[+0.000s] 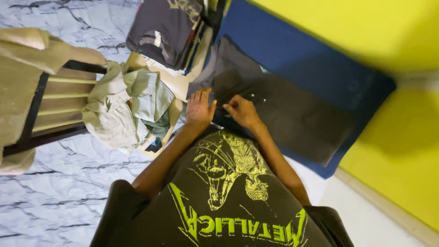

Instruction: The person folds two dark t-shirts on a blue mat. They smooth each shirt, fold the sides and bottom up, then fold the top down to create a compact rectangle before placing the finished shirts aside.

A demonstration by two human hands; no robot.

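A dark grey garment (283, 110) lies spread flat on a blue mat (320, 59). My left hand (199, 109) rests flat on the garment's near edge, fingers together and pointing away from me. My right hand (242, 111) is beside it, with its fingers pinched on the dark fabric. Below the hands I see my own dark shirt (228, 196) with a yellow-green print.
A stack of folded dark clothes (167, 32) sits beyond the hands. A heap of pale green and beige clothes (130, 107) lies to the left, next to a wooden slatted chair (50, 105) draped in beige cloth. Yellow walls stand on the right. The floor is marble-patterned.
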